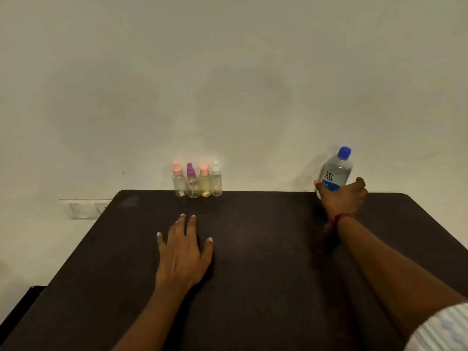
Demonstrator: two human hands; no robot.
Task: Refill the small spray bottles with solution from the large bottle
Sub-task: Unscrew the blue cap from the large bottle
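Spanning the lower view: one dark matte rectangular table [253,274] with rounded far corners. Behind it, one plain pale wall [228,72]. Lying flat on the tabletop, palm down, fingers apart, gripping nothing: left hand [183,252]. Wrapped around the lower body of one large clear plastic bottle with a blue cap [336,171], tilted near the far right edge: right hand [340,197]. Standing upright in one touching row at the far edge: four small clear plastic spray bottles [198,182], two pink-topped, one purple, one white.

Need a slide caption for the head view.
Right hand grips large bottle; left hand flat on table; four spray bottles behind.
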